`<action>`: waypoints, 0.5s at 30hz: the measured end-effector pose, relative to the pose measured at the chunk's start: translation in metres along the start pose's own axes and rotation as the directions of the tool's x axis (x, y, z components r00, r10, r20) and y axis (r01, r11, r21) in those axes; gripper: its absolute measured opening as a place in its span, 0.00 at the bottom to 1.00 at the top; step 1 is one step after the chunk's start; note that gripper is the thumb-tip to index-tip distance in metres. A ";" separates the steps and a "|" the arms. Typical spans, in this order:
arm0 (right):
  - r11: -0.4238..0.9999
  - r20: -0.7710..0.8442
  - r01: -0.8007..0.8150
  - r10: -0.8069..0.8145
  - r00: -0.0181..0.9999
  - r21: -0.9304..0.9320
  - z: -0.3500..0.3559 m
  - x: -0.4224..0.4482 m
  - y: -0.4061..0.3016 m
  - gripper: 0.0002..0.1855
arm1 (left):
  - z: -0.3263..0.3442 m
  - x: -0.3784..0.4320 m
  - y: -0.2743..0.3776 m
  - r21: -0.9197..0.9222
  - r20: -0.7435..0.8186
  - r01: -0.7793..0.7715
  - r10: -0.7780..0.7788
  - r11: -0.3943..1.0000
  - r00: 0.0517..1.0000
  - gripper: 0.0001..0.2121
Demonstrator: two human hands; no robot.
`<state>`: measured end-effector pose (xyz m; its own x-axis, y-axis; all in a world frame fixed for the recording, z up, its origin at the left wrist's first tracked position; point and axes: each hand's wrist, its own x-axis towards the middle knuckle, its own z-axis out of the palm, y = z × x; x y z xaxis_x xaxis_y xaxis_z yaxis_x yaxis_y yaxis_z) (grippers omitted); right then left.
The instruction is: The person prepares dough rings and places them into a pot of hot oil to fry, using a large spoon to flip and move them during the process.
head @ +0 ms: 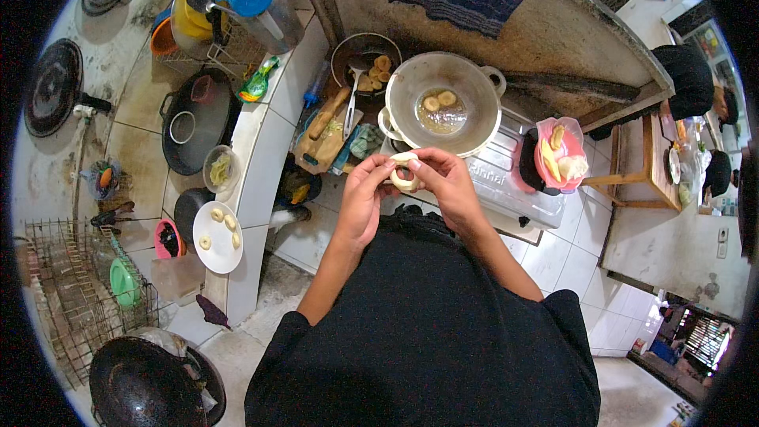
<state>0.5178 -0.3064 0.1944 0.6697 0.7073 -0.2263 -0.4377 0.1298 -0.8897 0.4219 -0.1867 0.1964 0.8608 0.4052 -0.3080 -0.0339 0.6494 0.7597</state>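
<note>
A pale ring of raw dough [404,181] is held between my left hand [369,187] and my right hand [442,181], pinched by thumbs and fingers in front of my chest. Just beyond my hands, a deep aluminium pot [409,80] stands on a Rinnai gas stove [516,190]. Inside it, a couple of fried dough rings [439,100] lie in bubbling oil [453,121]. Behind and left of the pot, a dark-rimmed bowl [343,59] holds several browned dough pieces [379,74] and a slotted metal spatula [350,110].
Several raw rings rest on a white plate [218,258] on the tiled ledge [252,190] at left. A pink bowl [542,136] with dough pieces sits at the stove's right. A wooden board [314,145] lies left of the stove. A large wok [139,382] is at lower left.
</note>
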 end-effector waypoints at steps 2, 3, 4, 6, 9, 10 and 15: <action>1.000 0.002 0.002 -0.002 1.000 0.022 -0.003 0.001 0.003 0.12 | 0.000 -0.001 -0.001 0.032 -0.005 -0.018 0.019 0.999 1.000 0.06; 1.000 0.003 0.001 -0.001 1.000 0.009 -0.003 0.000 0.003 0.12 | 0.000 -0.001 -0.002 0.049 -0.006 -0.029 0.029 0.998 1.000 0.06; 1.000 0.005 0.000 0.000 1.000 -0.003 -0.002 0.000 0.002 0.12 | -0.001 0.000 -0.004 0.039 -0.017 -0.032 0.033 0.999 0.999 0.06; 1.000 0.016 -0.021 0.022 1.000 -0.009 0.000 -0.001 -0.001 0.12 | -0.002 0.001 -0.006 0.020 -0.042 -0.038 0.039 0.999 0.998 0.06; 0.998 0.028 -0.060 0.060 0.998 0.009 0.000 0.000 -0.003 0.11 | 0.005 -0.001 0.001 0.093 -0.067 -0.078 0.085 0.993 0.994 0.07; 0.998 0.022 -0.062 0.062 0.998 0.017 -0.002 0.002 0.001 0.11 | 0.004 0.000 0.000 0.115 -0.050 -0.094 0.100 0.989 0.994 0.07; 0.998 0.022 -0.057 0.057 0.998 0.012 0.000 0.001 -0.001 0.10 | -0.006 0.002 -0.006 0.124 -0.015 -0.137 0.140 0.983 0.990 0.07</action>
<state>0.5186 -0.3055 0.1951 0.6306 0.7284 -0.2679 -0.4822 0.0973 -0.8706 0.4205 -0.1857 0.1882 0.8395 0.5023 -0.2072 -0.0887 0.5028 0.8598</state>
